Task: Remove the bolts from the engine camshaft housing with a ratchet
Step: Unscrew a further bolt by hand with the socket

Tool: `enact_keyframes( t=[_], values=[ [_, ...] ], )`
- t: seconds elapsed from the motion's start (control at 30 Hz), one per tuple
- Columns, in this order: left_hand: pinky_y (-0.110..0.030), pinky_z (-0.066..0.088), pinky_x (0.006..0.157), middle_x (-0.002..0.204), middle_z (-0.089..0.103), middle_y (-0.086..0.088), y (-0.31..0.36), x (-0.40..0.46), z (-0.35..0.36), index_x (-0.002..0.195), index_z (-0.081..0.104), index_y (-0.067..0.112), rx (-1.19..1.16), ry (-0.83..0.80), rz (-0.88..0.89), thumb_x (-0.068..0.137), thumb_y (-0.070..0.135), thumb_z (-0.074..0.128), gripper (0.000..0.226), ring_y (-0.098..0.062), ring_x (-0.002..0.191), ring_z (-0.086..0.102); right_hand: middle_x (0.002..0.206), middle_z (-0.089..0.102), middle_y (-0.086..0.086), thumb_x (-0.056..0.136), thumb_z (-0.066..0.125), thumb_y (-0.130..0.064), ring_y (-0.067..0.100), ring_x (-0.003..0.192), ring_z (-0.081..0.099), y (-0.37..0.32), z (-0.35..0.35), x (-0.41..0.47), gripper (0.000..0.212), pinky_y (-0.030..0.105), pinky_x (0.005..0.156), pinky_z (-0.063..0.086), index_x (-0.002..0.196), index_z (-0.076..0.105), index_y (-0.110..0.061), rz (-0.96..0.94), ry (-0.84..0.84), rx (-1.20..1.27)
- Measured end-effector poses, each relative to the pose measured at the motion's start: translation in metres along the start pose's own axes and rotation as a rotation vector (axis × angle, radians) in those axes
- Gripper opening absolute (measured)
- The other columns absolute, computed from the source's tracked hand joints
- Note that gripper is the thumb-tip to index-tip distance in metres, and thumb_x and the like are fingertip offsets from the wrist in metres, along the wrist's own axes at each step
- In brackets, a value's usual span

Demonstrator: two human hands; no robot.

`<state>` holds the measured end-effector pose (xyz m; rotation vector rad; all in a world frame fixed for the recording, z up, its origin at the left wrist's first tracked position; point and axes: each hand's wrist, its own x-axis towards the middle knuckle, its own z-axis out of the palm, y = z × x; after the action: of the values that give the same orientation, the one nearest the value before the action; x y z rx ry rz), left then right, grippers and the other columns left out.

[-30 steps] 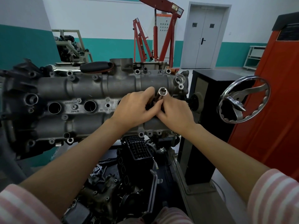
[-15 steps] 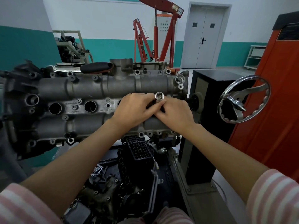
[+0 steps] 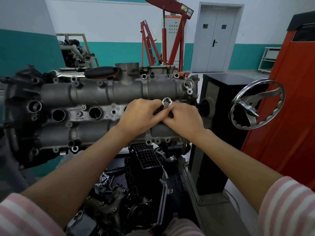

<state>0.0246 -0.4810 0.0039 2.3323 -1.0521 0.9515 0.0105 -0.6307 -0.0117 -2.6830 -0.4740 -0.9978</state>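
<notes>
The grey camshaft housing (image 3: 95, 96) lies across the engine stand, with several bolt bosses along its edges. Over its right part my left hand (image 3: 138, 114) and my right hand (image 3: 184, 118) meet around a chrome socket (image 3: 166, 101), whose open hex end points up toward me. Fingers of both hands curl round the socket's lower part; what it stands on is hidden by them. A ratchet with a black handle (image 3: 100, 73) lies on the housing's far edge, untouched.
A chrome handwheel (image 3: 255, 106) of the stand juts out at the right, beside a black pedestal (image 3: 219, 92) and an orange cabinet (image 3: 289, 108). Loose engine parts (image 3: 141, 167) lie below the housing. A red engine crane (image 3: 172, 40) stands behind.
The socket between my fingers has sunk slightly lower and turned its open end more toward me. Both hands have stayed in place on the housing.
</notes>
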Motion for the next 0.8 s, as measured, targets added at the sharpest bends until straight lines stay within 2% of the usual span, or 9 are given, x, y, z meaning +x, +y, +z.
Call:
enact_keyframes(
  t=[0.1, 0.2, 0.27, 0.33, 0.4, 0.53, 0.63, 0.73, 0.8],
  values=[
    [-0.036, 0.042, 0.051, 0.057, 0.056, -0.005, 0.0023, 0.0002, 0.0000, 0.076, 0.060, 0.004, 0.033, -0.029, 0.001, 0.088, 0.057, 0.034, 0.061, -0.021, 0.053, 0.053, 0.064, 0.056, -0.002, 0.089, 0.052, -0.029, 0.020, 0.061, 0.054, -0.0012, -0.0019, -0.0020, 0.021, 0.024, 0.046, 0.023, 0.074, 0.057, -0.016, -0.027, 0.028, 0.037],
    [-0.035, 0.042, 0.049, 0.058, 0.054, -0.004, 0.0019, 0.0002, 0.0000, 0.082, 0.053, 0.003, 0.013, -0.001, -0.002, 0.084, 0.055, 0.027, 0.058, -0.022, 0.052, 0.052, 0.063, 0.043, -0.007, 0.089, 0.047, -0.033, 0.016, 0.056, 0.046, -0.0029, -0.0024, -0.0016, 0.020, 0.028, 0.049, 0.028, 0.078, 0.040, -0.019, -0.017, -0.017, 0.011],
    [-0.033, 0.040, 0.047, 0.059, 0.051, -0.001, 0.0028, 0.0000, 0.0003, 0.082, 0.047, 0.005, 0.004, 0.008, -0.001, 0.083, 0.051, 0.028, 0.050, -0.023, 0.051, 0.050, 0.064, 0.045, -0.007, 0.087, 0.043, -0.038, 0.015, 0.054, 0.045, -0.0023, -0.0020, -0.0011, 0.023, 0.029, 0.048, 0.032, 0.085, 0.040, -0.014, -0.011, -0.020, 0.003],
    [-0.030, 0.036, 0.047, 0.063, 0.046, 0.005, 0.0040, 0.0004, 0.0010, 0.081, 0.045, 0.009, 0.016, 0.018, 0.010, 0.084, 0.047, 0.028, 0.042, -0.022, 0.050, 0.049, 0.067, 0.053, -0.004, 0.086, 0.042, -0.040, 0.019, 0.056, 0.052, -0.0018, -0.0015, -0.0003, 0.032, 0.028, 0.047, 0.035, 0.096, 0.044, -0.010, -0.005, -0.014, 0.002],
    [-0.028, 0.033, 0.049, 0.067, 0.043, 0.008, 0.0033, 0.0008, 0.0019, 0.082, 0.050, 0.009, 0.023, 0.029, 0.003, 0.085, 0.046, 0.027, 0.044, -0.021, 0.051, 0.048, 0.072, 0.061, 0.000, 0.086, 0.041, -0.044, 0.019, 0.062, 0.058, -0.0010, -0.0006, 0.0003, 0.038, 0.029, 0.050, 0.038, 0.102, 0.049, -0.011, 0.001, -0.009, -0.013],
    [-0.032, 0.037, 0.047, 0.055, 0.055, -0.002, 0.0001, -0.0004, 0.0025, 0.069, 0.060, 0.003, 0.023, 0.053, -0.011, 0.085, 0.049, 0.031, 0.056, -0.024, 0.050, 0.053, 0.073, 0.064, -0.002, 0.086, 0.047, -0.046, 0.017, 0.070, 0.059, -0.0010, -0.0007, 0.0000, 0.030, 0.027, 0.053, 0.031, 0.075, 0.057, -0.020, -0.005, -0.001, -0.003],
    [-0.031, 0.035, 0.046, 0.050, 0.054, -0.005, -0.0008, -0.0014, 0.0027, 0.061, 0.057, 0.003, 0.035, 0.061, 0.009, 0.087, 0.051, 0.039, 0.057, -0.024, 0.047, 0.051, 0.076, 0.066, -0.001, 0.091, 0.048, -0.037, 0.019, 0.071, 0.059, -0.0017, -0.0003, -0.0018, 0.030, 0.027, 0.053, 0.032, 0.078, 0.064, -0.015, -0.030, 0.011, -0.005],
    [-0.032, 0.038, 0.048, 0.054, 0.055, -0.004, 0.0009, -0.0009, 0.0015, 0.069, 0.058, 0.004, 0.070, 0.030, 0.017, 0.086, 0.055, 0.031, 0.060, -0.022, 0.050, 0.052, 0.070, 0.060, 0.000, 0.089, 0.052, -0.028, 0.016, 0.061, 0.051, -0.0019, -0.0007, -0.0031, 0.021, 0.026, 0.048, 0.025, 0.076, 0.059, -0.014, -0.052, 0.046, 0.019],
    [-0.035, 0.042, 0.049, 0.059, 0.057, -0.003, 0.0022, -0.0009, 0.0012, 0.080, 0.059, 0.004, 0.069, 0.033, 0.007, 0.084, 0.054, 0.026, 0.060, -0.022, 0.052, 0.053, 0.068, 0.050, -0.004, 0.090, 0.049, -0.032, 0.012, 0.059, 0.044, -0.0026, -0.0018, -0.0022, 0.019, 0.028, 0.050, 0.029, 0.079, 0.050, -0.016, -0.031, 0.011, 0.017]
  ],
)
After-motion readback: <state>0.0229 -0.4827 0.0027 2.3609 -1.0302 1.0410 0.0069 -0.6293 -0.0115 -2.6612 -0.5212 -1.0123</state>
